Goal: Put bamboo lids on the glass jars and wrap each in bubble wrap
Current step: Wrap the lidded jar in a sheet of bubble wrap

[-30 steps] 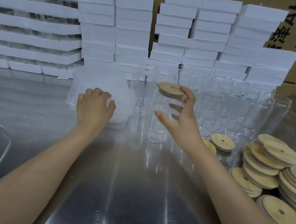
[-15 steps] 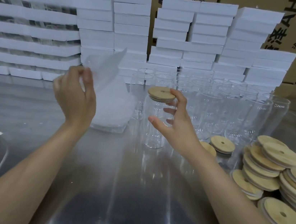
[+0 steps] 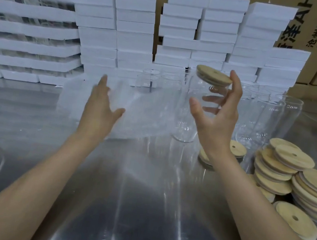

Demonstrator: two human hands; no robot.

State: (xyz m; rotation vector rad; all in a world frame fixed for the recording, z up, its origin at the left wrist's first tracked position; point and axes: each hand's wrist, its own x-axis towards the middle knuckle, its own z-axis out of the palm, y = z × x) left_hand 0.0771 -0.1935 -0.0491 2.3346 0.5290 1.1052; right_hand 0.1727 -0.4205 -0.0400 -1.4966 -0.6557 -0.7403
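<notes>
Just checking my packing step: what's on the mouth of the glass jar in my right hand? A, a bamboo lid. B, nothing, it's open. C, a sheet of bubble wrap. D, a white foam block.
A: a round bamboo lid with a small hole sits on the mouth of the tilted glass jar that the right hand holds.
</notes>
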